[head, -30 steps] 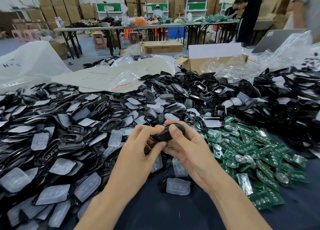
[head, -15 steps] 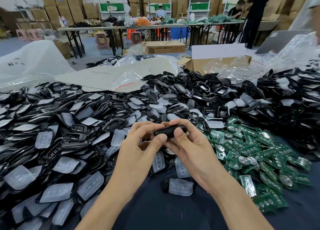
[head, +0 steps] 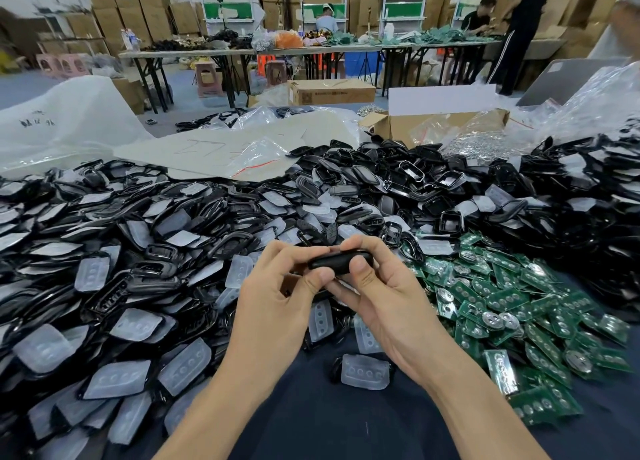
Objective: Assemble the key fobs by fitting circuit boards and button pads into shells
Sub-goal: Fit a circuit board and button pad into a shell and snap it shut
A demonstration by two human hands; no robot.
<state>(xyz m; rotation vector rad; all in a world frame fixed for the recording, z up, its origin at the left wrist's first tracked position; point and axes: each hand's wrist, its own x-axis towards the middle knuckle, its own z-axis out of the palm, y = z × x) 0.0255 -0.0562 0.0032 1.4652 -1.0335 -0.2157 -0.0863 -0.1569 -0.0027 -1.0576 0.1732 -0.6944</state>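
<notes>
Your left hand (head: 277,296) and right hand (head: 384,296) are together in front of you. Both pinch one black key fob shell (head: 337,262) just above the counter (head: 311,421), thumbs on its near side and fingers curled over the top.

Little of the writing can be read. The white plastic sack (head: 52,123) at far left bears dark handwritten marks that are too smeared to make out. Red pen strokes cross the pale cardboard sheet (head: 207,147), but no word is legible. The closed carton (head: 330,92) beyond the counter's far edge has a printed label, too small to read.

A heap of black shells (head: 138,237) covers the left side and the back, with translucent button pads (head: 183,366) mixed in. One loose button pad (head: 365,371) lies just under your hands. Green circuit boards (head: 519,307) are piled to your right, near your right forearm. Behind them stands an open cardboard box (head: 433,127) with clear bags in it, and more crumpled clear plastic (head: 588,106) rises at far right.

The only bare cloth is the dark strip between and below your forearms. Shells hem it in on the left and boards on the right. The near edge of the counter is out of view.
</notes>
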